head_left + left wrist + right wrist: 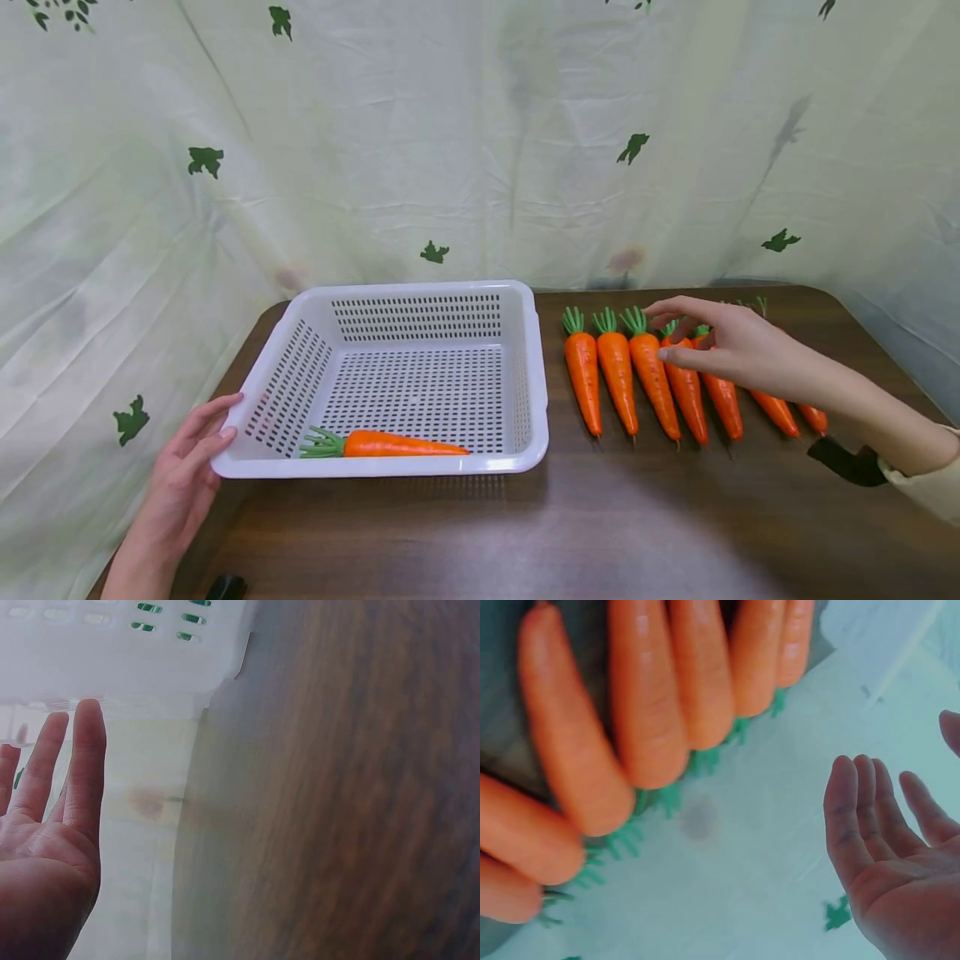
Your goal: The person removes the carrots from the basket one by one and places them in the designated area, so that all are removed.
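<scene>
A white perforated plastic basket (412,290) sits on the left of the table, with one carrot (397,443) lying along its front side, leafy end to the left. My left hand (178,475) touches the basket's left rim near the front corner. In the left wrist view, straight fingers (88,742) reach the basket's outer side. Over a row of several orange carrots (582,375) hovers my right hand (731,337), its fingers loosely bent and nothing in them. It partly hides the carrots at the row's right end. The right wrist view shows the carrots (649,697) beside the hand.
The dark wooden table (480,533) carries everything. A pale curtain (465,150) with green leaf shapes hangs close behind and along the sides. A small black object (227,587) lies at the front left. A black band (847,462) is at the right wrist.
</scene>
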`<action>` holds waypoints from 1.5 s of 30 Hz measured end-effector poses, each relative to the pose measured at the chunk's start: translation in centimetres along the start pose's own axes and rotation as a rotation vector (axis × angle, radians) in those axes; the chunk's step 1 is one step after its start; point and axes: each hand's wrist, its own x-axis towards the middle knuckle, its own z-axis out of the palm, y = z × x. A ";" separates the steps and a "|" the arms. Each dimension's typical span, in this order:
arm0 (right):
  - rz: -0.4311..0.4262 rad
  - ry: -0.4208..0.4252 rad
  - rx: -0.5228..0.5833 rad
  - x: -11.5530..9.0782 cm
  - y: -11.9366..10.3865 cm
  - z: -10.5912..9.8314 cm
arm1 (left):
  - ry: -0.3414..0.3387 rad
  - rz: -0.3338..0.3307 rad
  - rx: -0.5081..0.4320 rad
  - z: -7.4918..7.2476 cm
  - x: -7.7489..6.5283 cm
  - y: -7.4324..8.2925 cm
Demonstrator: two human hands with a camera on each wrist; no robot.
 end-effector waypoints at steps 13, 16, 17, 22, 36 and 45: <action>-0.129 -0.110 -0.019 2.9 -4.2 1.0 | 0.003 -0.003 -0.023 0.0 0.0 0.3; -0.172 -0.127 -0.030 3.4 -5.1 1.0 | 0.001 -0.002 -0.028 0.1 0.0 0.3; -0.181 -0.136 -0.031 3.6 -5.4 1.0 | 0.002 -0.003 -0.024 0.2 0.0 0.3; -0.223 -0.181 -0.032 4.8 -7.0 0.9 | 0.011 -0.016 -0.004 0.3 -0.1 0.3; -0.322 -0.345 -0.065 8.8 -11.5 2.7 | 0.004 -0.012 -0.012 0.5 0.0 0.4; -0.459 -0.415 -0.103 11.2 -14.4 4.9 | 0.009 -0.011 -0.009 0.4 -0.1 0.4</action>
